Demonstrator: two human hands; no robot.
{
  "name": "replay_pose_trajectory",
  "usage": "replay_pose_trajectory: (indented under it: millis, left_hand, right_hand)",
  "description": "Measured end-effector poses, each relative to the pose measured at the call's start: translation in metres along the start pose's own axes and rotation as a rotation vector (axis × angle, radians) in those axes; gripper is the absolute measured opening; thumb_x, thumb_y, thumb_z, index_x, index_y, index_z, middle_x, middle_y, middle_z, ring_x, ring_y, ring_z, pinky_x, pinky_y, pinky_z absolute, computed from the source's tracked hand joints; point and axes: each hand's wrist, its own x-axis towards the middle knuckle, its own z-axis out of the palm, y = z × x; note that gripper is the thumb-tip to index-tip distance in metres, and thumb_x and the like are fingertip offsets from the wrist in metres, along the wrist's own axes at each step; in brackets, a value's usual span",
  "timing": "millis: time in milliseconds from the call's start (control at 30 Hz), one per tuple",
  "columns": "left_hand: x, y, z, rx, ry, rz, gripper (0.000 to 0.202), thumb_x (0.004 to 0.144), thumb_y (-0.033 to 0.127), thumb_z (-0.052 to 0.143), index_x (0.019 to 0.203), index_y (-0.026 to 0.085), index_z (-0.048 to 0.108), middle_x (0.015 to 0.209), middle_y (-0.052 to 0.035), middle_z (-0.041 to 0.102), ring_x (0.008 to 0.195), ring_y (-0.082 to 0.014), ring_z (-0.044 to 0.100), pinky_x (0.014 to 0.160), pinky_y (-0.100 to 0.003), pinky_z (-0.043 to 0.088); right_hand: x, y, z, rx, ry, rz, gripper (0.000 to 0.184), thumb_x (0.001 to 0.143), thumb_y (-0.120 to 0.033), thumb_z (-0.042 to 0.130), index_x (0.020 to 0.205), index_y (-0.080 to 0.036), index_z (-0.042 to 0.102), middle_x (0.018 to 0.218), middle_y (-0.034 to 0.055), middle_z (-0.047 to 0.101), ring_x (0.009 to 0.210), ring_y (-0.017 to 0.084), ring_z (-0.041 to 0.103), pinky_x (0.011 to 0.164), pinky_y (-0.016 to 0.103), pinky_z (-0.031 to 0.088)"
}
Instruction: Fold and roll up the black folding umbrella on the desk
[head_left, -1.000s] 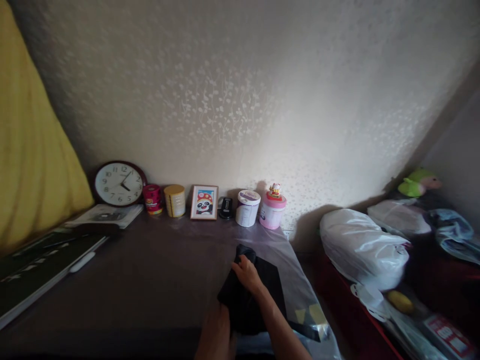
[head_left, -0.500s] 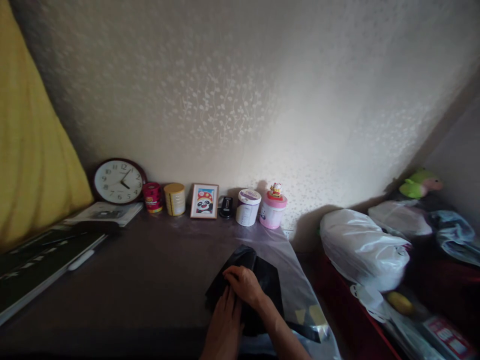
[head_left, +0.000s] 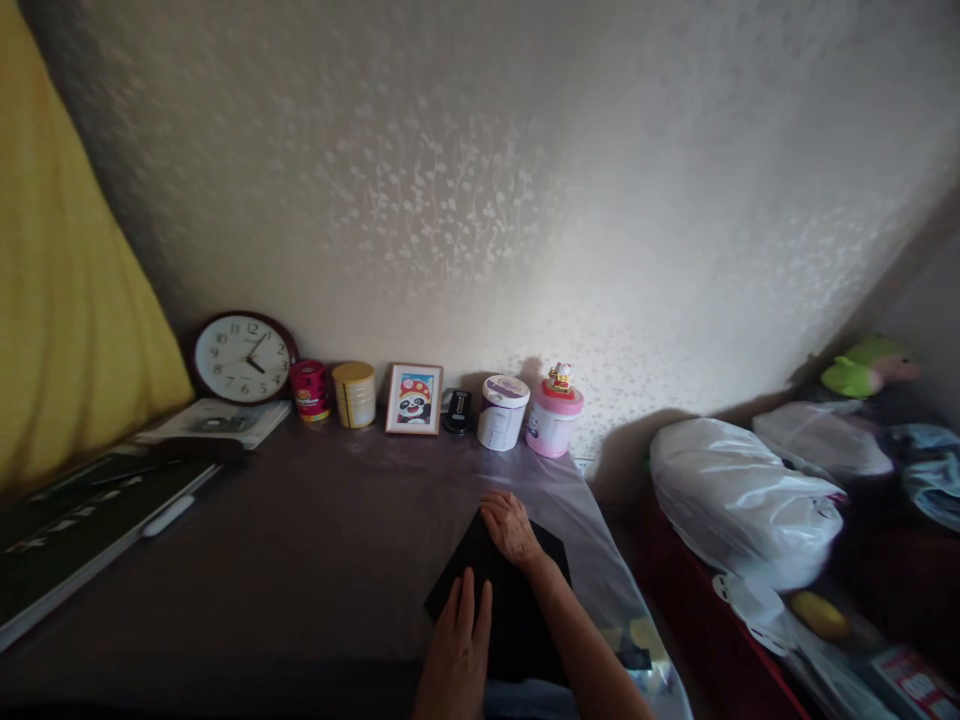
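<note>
A folded black cloth [head_left: 517,610] lies flat on the dark table [head_left: 300,560], near its right front corner. My left hand [head_left: 457,650] rests palm down on the cloth's near left part, fingers stretched out. My right hand [head_left: 511,527] presses flat on the cloth's far edge, fingers extended. Neither hand grips anything.
Along the wall stand a round clock [head_left: 241,357], a red tin [head_left: 309,389], a yellow tin [head_left: 354,394], a framed panda picture [head_left: 414,399], a white tub [head_left: 502,411] and a pink tub [head_left: 553,417]. Books [head_left: 97,500] lie at left. White plastic bags [head_left: 739,495] pile up at right.
The bunched cloth has been flattened into a neat fold. My right hand moved from the cloth's middle to its far edge; my left hand came further forward and spread flat.
</note>
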Motion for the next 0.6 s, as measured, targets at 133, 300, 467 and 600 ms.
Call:
replay_pose_trajectory:
  millis: [133,300,467,600]
  left_hand:
    - [0.0,-0.002,-0.002,-0.03,-0.101,0.001,0.089,0.063,-0.005,0.038,0.142,0.018,0.004,0.148,-0.0174,0.014,0.132,-0.0335,0.025,0.099,-0.042,0.039]
    - [-0.002,-0.001,-0.01,-0.005,-0.063,0.007,0.085,0.069,-0.004,0.037,0.141,0.02,-0.001,0.147,-0.0151,0.018,0.131,-0.0295,0.028,0.1,-0.04,0.039]
    - [-0.004,0.001,-0.01,-0.011,-0.083,-0.014,0.084,0.066,-0.003,0.042,0.142,0.012,0.008,0.146,-0.0196,0.02,0.13,-0.0313,0.029,0.1,-0.041,0.038]
    - [-0.001,0.003,-0.012,-0.04,-0.17,-0.089,0.086,0.062,-0.008,0.036,0.141,0.012,0.01,0.147,-0.0192,0.019,0.13,-0.029,0.031,0.1,-0.041,0.038]
  right_hand:
    - [0.016,0.012,-0.004,-0.068,-0.021,0.151,0.027,0.092,-0.019,0.039,0.106,-0.019,0.063,0.112,0.0069,0.064,0.106,0.017,0.056,0.094,0.031,0.037]
    - [-0.003,-0.011,-0.02,-0.049,0.138,0.083,0.026,0.092,-0.024,0.04,0.103,-0.018,0.063,0.108,0.0087,0.065,0.109,0.019,0.053,0.095,0.034,0.037]
    - [-0.026,-0.032,-0.012,0.067,-0.081,-0.179,0.029,0.093,-0.026,0.038,0.088,-0.023,0.067,0.089,0.001,0.07,0.108,0.016,0.055,0.103,0.038,0.028]
    - [-0.006,-0.013,0.0,-0.038,0.012,0.039,0.028,0.092,-0.021,0.039,0.094,-0.022,0.067,0.107,0.0041,0.067,0.115,0.019,0.05,0.102,0.04,0.029]
